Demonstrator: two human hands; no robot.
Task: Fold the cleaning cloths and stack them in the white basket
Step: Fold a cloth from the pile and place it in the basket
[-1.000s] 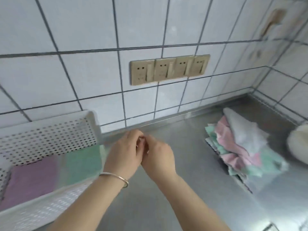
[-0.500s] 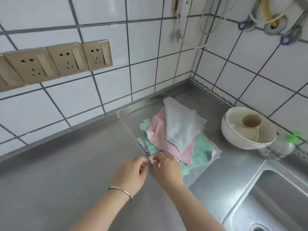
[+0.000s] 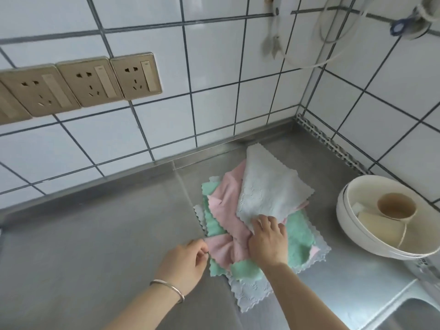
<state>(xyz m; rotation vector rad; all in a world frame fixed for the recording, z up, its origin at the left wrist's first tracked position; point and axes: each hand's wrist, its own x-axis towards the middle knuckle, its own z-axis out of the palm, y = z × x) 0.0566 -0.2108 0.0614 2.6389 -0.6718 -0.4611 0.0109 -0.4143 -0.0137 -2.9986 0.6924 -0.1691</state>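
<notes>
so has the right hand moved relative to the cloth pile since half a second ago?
Yes. The right hand went from the cloth pile's near-left corner further onto it.
</notes>
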